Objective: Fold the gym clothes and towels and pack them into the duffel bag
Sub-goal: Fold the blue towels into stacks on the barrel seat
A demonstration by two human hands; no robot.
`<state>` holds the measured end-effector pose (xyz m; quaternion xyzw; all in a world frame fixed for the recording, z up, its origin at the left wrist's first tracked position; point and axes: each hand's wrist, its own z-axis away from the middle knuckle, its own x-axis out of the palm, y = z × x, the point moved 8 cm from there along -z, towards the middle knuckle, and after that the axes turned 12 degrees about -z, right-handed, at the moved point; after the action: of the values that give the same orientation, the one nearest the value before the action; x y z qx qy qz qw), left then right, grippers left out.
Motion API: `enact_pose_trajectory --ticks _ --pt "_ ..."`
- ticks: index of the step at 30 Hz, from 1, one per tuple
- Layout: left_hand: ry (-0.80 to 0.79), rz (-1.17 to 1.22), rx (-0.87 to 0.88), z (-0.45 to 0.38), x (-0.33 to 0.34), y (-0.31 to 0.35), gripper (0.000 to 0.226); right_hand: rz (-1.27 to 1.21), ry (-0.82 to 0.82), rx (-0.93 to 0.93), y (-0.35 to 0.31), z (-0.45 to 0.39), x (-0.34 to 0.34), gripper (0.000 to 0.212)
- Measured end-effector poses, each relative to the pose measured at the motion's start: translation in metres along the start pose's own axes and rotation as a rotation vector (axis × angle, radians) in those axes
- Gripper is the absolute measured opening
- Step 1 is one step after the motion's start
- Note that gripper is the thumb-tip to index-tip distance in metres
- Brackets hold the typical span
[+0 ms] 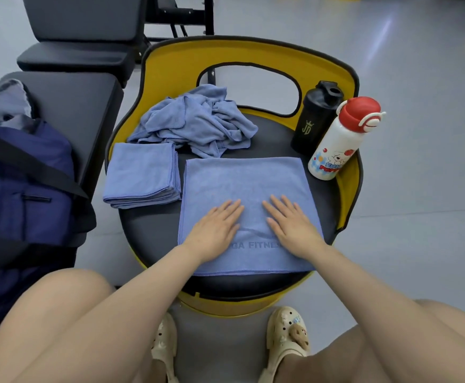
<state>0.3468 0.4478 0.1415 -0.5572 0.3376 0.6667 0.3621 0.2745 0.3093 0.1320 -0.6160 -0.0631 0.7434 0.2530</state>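
Two hands lie flat on a blue towel (242, 183) spread over the black seat of a yellow chair (167, 64) at frame centre. Left hand (214, 230) and right hand (292, 228) both have fingers straight and slightly spread, palms down, pressing the cloth; neither grips anything. Towel lies smooth, partly folded, printed lettering near its lower edge between the wrists. Folded towel stack (143, 175) sits just beside it, centre left. Crumpled blue cloth heap (195, 120) lies above, toward the chair back. Black shaker bottle (314, 120) and white bottle with red cap (339, 139) stand touching at the seat's upper right. Navy duffel bag (24, 183) rests on a dark bench (87, 111) at frame left, apart from the chair.
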Motion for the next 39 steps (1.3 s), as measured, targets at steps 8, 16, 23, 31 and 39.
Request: enact_pose_trajectory --ticks 8,16,23,31,39 --pt "-0.113 -0.041 0.122 0.028 0.022 0.006 0.069 0.152 -0.112 -0.235 -0.009 0.027 0.023 0.061" --pt "-0.129 0.131 0.055 0.020 0.019 -0.007 0.047 0.092 -0.182 -0.249 -0.011 0.040 0.013 0.063" --pt "-0.106 0.229 0.084 0.017 0.009 -0.022 0.048 0.091 -0.163 -0.433 -0.079 0.017 0.025 0.083" --pt "-0.132 -0.111 0.049 0.038 0.014 -0.054 0.053 0.210 -0.265 -0.578 -0.087 0.031 0.053 0.055" --pt "-0.139 -0.103 0.060 0.037 0.013 -0.054 0.052 0.129 -0.243 -0.661 -0.114 0.030 0.058 0.059"
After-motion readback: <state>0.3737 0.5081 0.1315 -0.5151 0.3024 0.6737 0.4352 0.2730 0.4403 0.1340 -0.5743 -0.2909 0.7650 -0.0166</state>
